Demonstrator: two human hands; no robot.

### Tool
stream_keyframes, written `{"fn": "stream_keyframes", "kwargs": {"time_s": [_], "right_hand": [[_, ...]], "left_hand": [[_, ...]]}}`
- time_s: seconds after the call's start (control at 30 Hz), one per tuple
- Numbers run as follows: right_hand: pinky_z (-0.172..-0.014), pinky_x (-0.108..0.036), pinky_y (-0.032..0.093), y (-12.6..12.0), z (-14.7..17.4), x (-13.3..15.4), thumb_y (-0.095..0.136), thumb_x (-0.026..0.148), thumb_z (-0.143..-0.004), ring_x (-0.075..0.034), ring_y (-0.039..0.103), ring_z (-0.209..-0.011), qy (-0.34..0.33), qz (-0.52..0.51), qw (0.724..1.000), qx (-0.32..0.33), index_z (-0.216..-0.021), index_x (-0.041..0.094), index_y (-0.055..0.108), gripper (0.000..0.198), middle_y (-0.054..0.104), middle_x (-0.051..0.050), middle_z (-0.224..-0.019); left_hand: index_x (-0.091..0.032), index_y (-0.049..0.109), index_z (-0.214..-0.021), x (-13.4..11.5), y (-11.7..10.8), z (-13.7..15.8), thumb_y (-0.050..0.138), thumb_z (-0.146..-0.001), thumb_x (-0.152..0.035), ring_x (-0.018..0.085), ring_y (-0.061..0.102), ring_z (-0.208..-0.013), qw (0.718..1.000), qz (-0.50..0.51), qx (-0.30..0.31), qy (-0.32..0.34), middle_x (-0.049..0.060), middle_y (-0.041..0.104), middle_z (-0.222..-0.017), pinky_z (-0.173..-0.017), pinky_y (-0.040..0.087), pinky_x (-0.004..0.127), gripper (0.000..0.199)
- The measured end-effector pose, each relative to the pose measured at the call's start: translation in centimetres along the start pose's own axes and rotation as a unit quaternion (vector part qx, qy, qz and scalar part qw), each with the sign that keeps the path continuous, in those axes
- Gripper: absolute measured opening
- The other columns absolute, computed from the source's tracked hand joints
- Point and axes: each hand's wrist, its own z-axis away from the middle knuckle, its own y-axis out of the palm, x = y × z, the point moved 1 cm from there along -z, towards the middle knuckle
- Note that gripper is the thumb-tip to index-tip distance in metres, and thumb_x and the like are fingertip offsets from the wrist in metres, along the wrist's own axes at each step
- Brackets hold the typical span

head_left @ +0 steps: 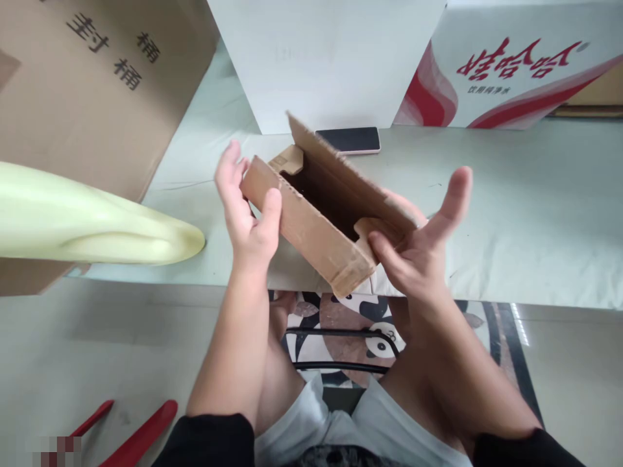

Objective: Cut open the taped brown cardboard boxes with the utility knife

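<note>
A small brown cardboard box [316, 237] is held tilted above the front of the pale green surface, with its top open and its inside dark. At its left end, my left hand [250, 207] grips the box, thumb on the near side and fingers behind. My right hand [421, 246] holds the right end; one finger presses by the small end flap, the thumb sticks out to the right, and other fingers are hidden behind the box. One long flap stands up along the far side.
Behind the box lies a dark-screened phone [350, 139] on the pale green tabletop [511, 214]. A white box [331, 58], a red-and-white carton [511, 71] and a large brown carton [92, 97] stand around. A pale yellow smooth object [97, 217] juts in from the left.
</note>
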Motion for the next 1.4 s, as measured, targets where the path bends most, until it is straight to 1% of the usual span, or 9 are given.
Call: {"fn": "stream_keyframes", "kwargs": {"time_s": [0.17, 0.3, 0.5, 0.63, 0.77, 0.87, 1.07, 1.23, 1.4], "right_hand": [[-0.125, -0.061, 0.043, -0.4, 0.4, 0.8, 0.053, 0.056, -0.101, -0.032, 0.054, -0.149, -0.044, -0.045, 0.998, 0.029, -0.153, 0.036, 0.044, 0.057, 0.073, -0.008, -0.138], [-0.125, -0.061, 0.042, -0.9, 0.0, 1.1, 0.048, 0.062, -0.101, -0.034, 0.052, -0.150, -0.022, 0.013, 0.999, 0.036, -0.128, 0.028, 0.065, 0.046, 0.077, -0.010, -0.127], [-0.121, -0.054, 0.047, -0.6, 0.3, 0.4, 0.046, 0.058, -0.103, -0.030, 0.057, -0.146, 0.000, -0.065, 0.998, -0.022, -0.133, 0.031, 0.059, 0.043, 0.072, -0.008, -0.137], [-0.094, -0.044, 0.057, -1.1, 0.3, -1.6, 0.037, 0.061, -0.104, -0.027, 0.070, -0.117, 0.125, -0.023, 0.987, -0.099, -0.118, 0.027, 0.065, 0.046, 0.072, -0.010, -0.126], [-0.080, -0.044, 0.051, -1.9, 0.1, -2.9, 0.017, 0.074, -0.102, -0.027, 0.069, -0.087, 0.266, 0.110, 0.957, 0.020, -0.110, 0.021, 0.071, 0.076, 0.074, -0.010, -0.090], [-0.081, -0.043, 0.049, -2.0, 0.1, -3.1, 0.014, 0.079, -0.100, -0.027, 0.068, -0.083, 0.277, 0.117, 0.947, 0.108, -0.117, 0.020, 0.072, 0.085, 0.070, -0.008, -0.076], [-0.080, -0.036, 0.050, -2.2, -0.4, -2.9, 0.025, 0.068, -0.106, -0.020, 0.069, -0.082, 0.275, -0.001, 0.961, 0.039, -0.117, 0.021, 0.069, 0.066, 0.076, -0.007, -0.102], [-0.082, -0.041, 0.050, -2.5, -0.7, -2.9, 0.025, 0.063, -0.107, -0.022, 0.066, -0.070, 0.342, 0.088, 0.930, 0.103, -0.107, 0.023, 0.069, 0.060, 0.075, -0.008, -0.093], [-0.072, -0.037, 0.050, -2.4, -0.3, -3.2, 0.029, 0.071, -0.104, -0.018, 0.064, -0.065, 0.352, 0.013, 0.930, 0.101, -0.109, 0.024, 0.068, 0.061, 0.072, -0.006, -0.095]], "left_hand": [[-0.032, 0.065, -0.132, -0.6, 0.0, 0.1, 0.048, -0.102, -0.052, 0.030, 0.050, -0.149, 0.996, -0.042, 0.076, 0.007, 0.007, 0.061, -0.148, -0.129, 0.036, 0.052, 0.040], [-0.032, 0.069, -0.133, -0.7, -0.3, 0.0, 0.049, -0.100, -0.048, 0.029, 0.051, -0.147, 0.994, -0.065, 0.093, -0.003, 0.005, 0.064, -0.146, -0.130, 0.035, 0.049, 0.041], [-0.031, 0.081, -0.115, -0.3, -0.5, 0.1, 0.048, -0.097, -0.032, 0.028, 0.056, -0.137, 0.991, -0.083, 0.098, 0.034, 0.003, 0.072, -0.135, -0.125, 0.042, 0.048, 0.037], [-0.029, 0.082, -0.112, 0.1, -0.6, 0.1, 0.050, -0.093, -0.025, 0.028, 0.056, -0.134, 0.994, -0.064, 0.065, 0.055, 0.004, 0.074, -0.131, -0.123, 0.042, 0.048, 0.038], [-0.021, 0.084, -0.105, 0.1, -0.6, 0.0, 0.051, -0.089, -0.023, 0.029, 0.059, -0.128, 0.995, -0.067, 0.043, 0.055, 0.007, 0.077, -0.126, -0.119, 0.046, 0.049, 0.037], [-0.021, 0.084, -0.102, 0.2, -0.6, -0.2, 0.052, -0.085, -0.024, 0.028, 0.063, -0.123, 0.997, -0.059, 0.030, 0.036, 0.007, 0.078, -0.124, -0.115, 0.050, 0.048, 0.037], [-0.019, 0.084, -0.102, 1.1, -0.3, -0.2, 0.055, -0.080, -0.022, 0.029, 0.064, -0.123, 0.999, -0.035, -0.027, 0.007, 0.009, 0.077, -0.121, -0.112, 0.052, 0.047, 0.037], [-0.020, 0.085, -0.100, 1.2, 0.2, -0.2, 0.054, -0.077, -0.022, 0.031, 0.065, -0.123, 0.998, -0.029, -0.054, -0.010, 0.008, 0.077, -0.120, -0.112, 0.051, 0.048, 0.039], [-0.018, 0.085, -0.098, 1.4, 0.4, -0.3, 0.054, -0.074, -0.021, 0.030, 0.066, -0.121, 0.997, 0.008, -0.075, -0.017, 0.009, 0.077, -0.116, -0.109, 0.051, 0.045, 0.040]]}}
